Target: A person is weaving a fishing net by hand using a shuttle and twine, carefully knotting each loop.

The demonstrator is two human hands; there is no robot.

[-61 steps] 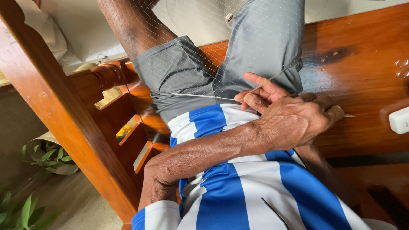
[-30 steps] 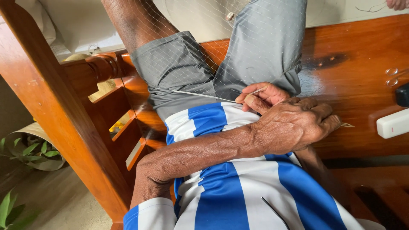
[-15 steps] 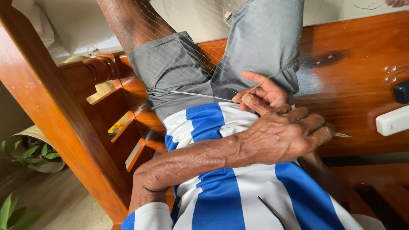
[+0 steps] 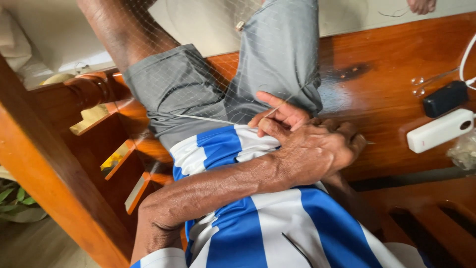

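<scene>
A fine, almost clear mesh net (image 4: 208, 74) is spread over the lap – its taut white cord (image 4: 203, 118) is pinched by the right hand (image 4: 277, 115), half covered by the closed left hand (image 4: 317, 151), from which a thin needle tip (image 4: 371, 143) sticks out over the glossy wooden table (image 4: 391, 94).

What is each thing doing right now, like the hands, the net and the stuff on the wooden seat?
Left hand: closed, lying over the right hand.
Right hand: pinching a thin stick.
Thin stick: held slanted in the fingers.
Net: spread over the lap, its cord pulled tight.
White box: lying flat on the wooden seat, cable plugged in.
Black box: lying flat beside it.
</scene>
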